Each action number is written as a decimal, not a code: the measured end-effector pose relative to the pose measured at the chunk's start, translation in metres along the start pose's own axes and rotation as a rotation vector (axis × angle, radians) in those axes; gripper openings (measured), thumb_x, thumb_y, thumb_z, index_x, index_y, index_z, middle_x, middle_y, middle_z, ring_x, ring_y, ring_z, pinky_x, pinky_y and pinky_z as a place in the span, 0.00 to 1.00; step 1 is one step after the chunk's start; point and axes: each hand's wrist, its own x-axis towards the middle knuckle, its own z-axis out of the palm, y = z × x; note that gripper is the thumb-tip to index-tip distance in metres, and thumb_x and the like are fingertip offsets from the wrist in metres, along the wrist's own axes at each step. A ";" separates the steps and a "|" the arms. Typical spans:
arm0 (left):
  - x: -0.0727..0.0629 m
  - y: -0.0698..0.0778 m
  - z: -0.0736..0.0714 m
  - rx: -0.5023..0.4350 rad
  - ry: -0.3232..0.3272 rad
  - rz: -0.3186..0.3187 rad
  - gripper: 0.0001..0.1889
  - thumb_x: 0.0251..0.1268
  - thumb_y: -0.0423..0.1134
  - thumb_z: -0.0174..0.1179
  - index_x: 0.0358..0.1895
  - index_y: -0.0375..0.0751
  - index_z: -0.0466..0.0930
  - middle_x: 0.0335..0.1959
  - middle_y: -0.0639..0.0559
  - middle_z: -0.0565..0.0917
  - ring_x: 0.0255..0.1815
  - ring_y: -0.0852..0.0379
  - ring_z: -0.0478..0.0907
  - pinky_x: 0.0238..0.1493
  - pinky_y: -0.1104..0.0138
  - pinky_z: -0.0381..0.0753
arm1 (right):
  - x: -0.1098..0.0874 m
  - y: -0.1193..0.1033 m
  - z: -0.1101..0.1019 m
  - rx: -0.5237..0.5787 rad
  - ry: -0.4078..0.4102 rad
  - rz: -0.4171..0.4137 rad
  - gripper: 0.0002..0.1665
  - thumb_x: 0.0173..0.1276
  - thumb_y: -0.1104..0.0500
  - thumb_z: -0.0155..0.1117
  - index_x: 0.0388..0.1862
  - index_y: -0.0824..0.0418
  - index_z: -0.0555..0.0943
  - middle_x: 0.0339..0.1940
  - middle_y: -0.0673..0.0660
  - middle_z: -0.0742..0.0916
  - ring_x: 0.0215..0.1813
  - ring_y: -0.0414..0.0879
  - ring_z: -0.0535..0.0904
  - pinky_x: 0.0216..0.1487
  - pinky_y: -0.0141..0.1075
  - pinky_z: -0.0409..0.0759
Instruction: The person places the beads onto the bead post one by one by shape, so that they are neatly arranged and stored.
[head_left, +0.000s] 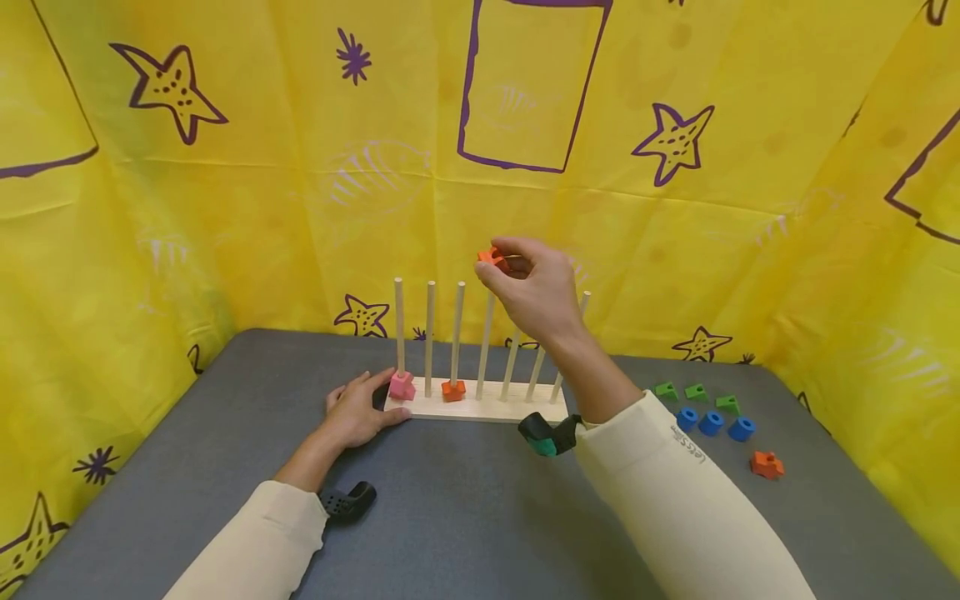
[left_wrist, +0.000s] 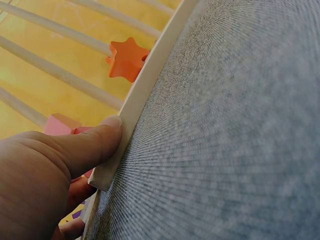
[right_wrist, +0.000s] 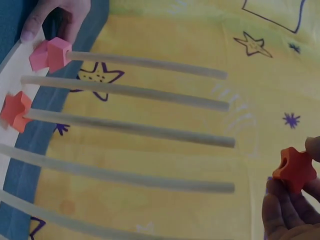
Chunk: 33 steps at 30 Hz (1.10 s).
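My right hand (head_left: 543, 287) pinches an orange star-shaped bead (right_wrist: 296, 170) between thumb and fingers, up near the top of the fourth peg (head_left: 486, 346) from the left. A hole shows in the bead's side in the right wrist view. My left hand (head_left: 360, 410) grips the left end of the wooden peg board (head_left: 495, 408), thumb (left_wrist: 107, 135) on its front edge and fingers behind. Pink beads (head_left: 402, 386) sit at the foot of the leftmost peg (head_left: 400, 325). Another orange star bead (head_left: 453, 391) is at the base of the third peg (head_left: 457, 333).
On the grey table (head_left: 450, 517) at the right lie several loose pieces: green beads (head_left: 696, 392), blue cylinders (head_left: 712, 423) and orange star beads (head_left: 767, 465). A yellow patterned cloth (head_left: 405, 208) stands behind and at both sides. More pegs rise behind my right wrist.
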 end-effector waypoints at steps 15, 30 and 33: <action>0.001 0.001 0.000 0.008 0.006 -0.005 0.44 0.56 0.53 0.69 0.72 0.38 0.62 0.67 0.32 0.67 0.72 0.33 0.49 0.64 0.41 0.38 | 0.011 0.016 0.029 -0.026 -0.041 0.100 0.22 0.63 0.61 0.70 0.55 0.65 0.81 0.46 0.57 0.85 0.46 0.48 0.82 0.42 0.35 0.81; 0.001 0.000 0.001 0.009 0.002 -0.012 0.44 0.56 0.54 0.69 0.72 0.37 0.62 0.67 0.32 0.67 0.72 0.33 0.49 0.64 0.40 0.37 | 0.006 0.035 0.040 0.173 -0.025 0.116 0.20 0.62 0.62 0.70 0.53 0.64 0.82 0.43 0.56 0.84 0.46 0.49 0.79 0.44 0.38 0.79; 0.002 -0.001 0.001 0.004 0.001 -0.017 0.44 0.56 0.54 0.69 0.73 0.38 0.61 0.67 0.32 0.67 0.72 0.33 0.48 0.64 0.40 0.37 | 0.006 0.037 0.042 0.183 -0.034 0.118 0.19 0.62 0.62 0.71 0.52 0.64 0.82 0.42 0.56 0.84 0.45 0.49 0.79 0.42 0.38 0.79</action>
